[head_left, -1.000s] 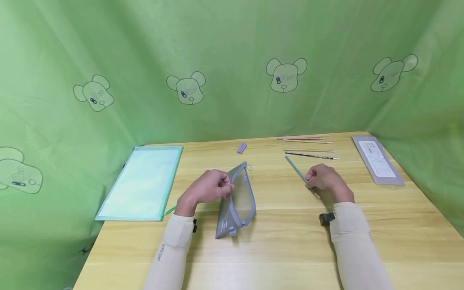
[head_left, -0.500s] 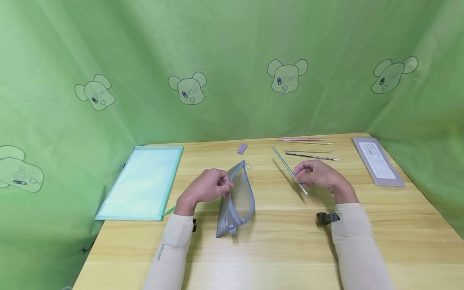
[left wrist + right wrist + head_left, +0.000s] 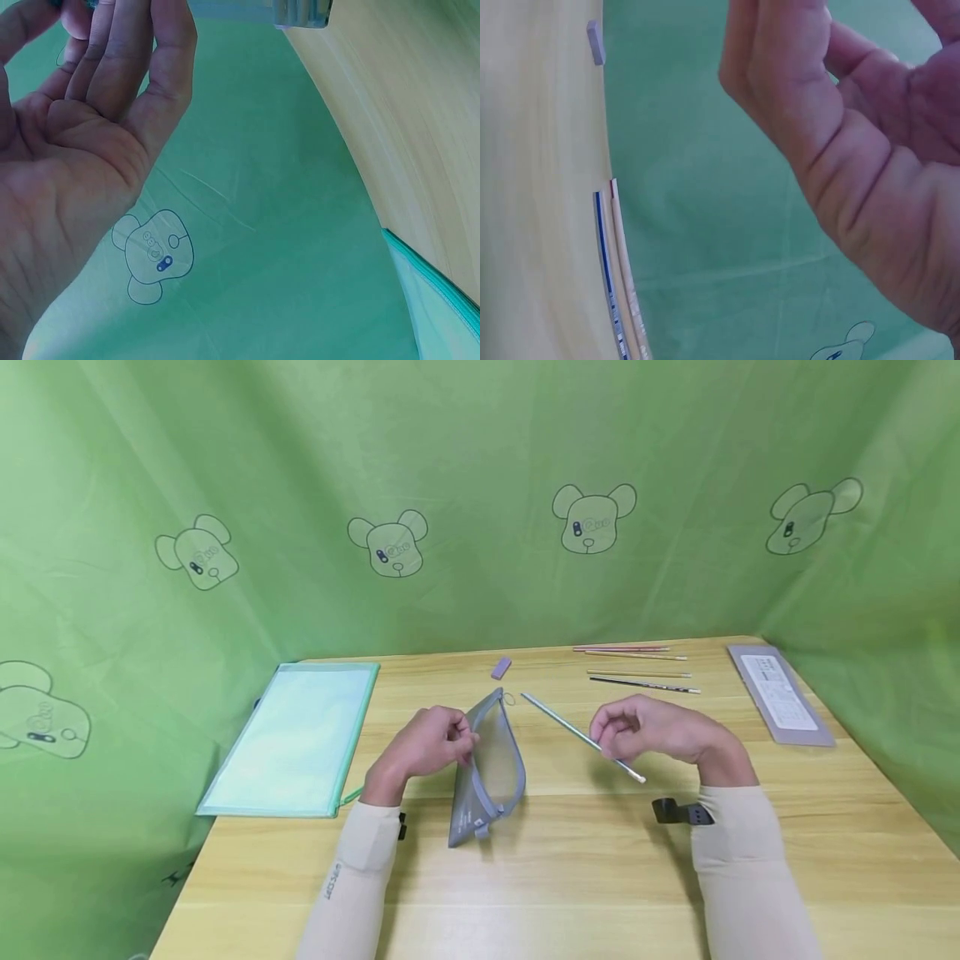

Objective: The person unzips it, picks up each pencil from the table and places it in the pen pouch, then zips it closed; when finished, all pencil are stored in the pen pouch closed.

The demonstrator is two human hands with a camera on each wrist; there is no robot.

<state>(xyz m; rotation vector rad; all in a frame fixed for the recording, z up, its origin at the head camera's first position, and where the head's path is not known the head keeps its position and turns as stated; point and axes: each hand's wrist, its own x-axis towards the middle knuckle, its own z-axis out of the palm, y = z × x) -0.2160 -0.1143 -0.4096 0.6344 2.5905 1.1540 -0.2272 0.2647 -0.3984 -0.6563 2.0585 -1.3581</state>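
In the head view my left hand (image 3: 429,743) pinches the left edge of a grey mesh zipper pouch (image 3: 467,802), whose mouth gapes toward the right. My right hand (image 3: 652,731) holds a blue-green pencil (image 3: 558,718) between thumb and fingers, above the table. Its far end points up-left, close to the pouch's zipper ring, and its white eraser end points down-right. The left wrist view shows the left palm (image 3: 71,165) with curled fingers; the right wrist view shows the right hand (image 3: 855,135), with the pencil hidden there.
Several pencils (image 3: 637,673) lie at the back of the wooden table (image 3: 570,877), near a purple eraser (image 3: 501,668). A mint-edged zipper folder (image 3: 292,735) lies at left, a grey sleeve with a white label (image 3: 780,693) at right. Green curtain (image 3: 480,460) hangs behind.
My right hand has lifted the blue-green pencil off the table and brought it left toward the pouch, turning it flatter. The left hand stays on the pouch edge, almost still.
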